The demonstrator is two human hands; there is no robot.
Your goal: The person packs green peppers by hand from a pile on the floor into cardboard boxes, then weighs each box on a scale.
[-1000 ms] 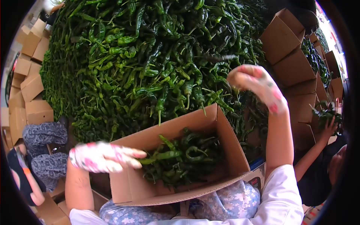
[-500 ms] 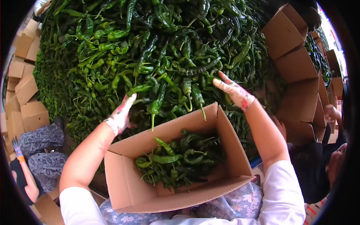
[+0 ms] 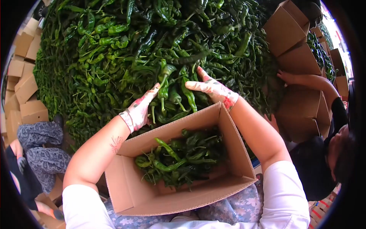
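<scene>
A heap of green peppers [image 3: 110, 61] spreads out in front of me. My left hand [image 3: 141, 108], in a white glove with a floral print, is at the near edge of the heap, its fingers stretched out. From the other side my right hand [image 3: 213, 90], gloved the same way, reaches in with thumb and fingers apart. Several loose peppers [image 3: 186, 91] lie between the two hands; some seem to touch the fingertips. On my lap a tilted cardboard box [image 3: 126, 187] holds a smaller lot of peppers [image 3: 179, 160] at its bottom.
To the right, a co-worker's arm [image 3: 312, 81] reaches toward the heap beside open cardboard boxes [image 3: 301, 110]. A person in patterned trousers [image 3: 44, 160] sits at the left, near stacked boxes [image 3: 26, 86].
Both hands have moved inward, closer together around the peppers in front of the box. The co-worker's arm at the right has stretched out toward the heap.
</scene>
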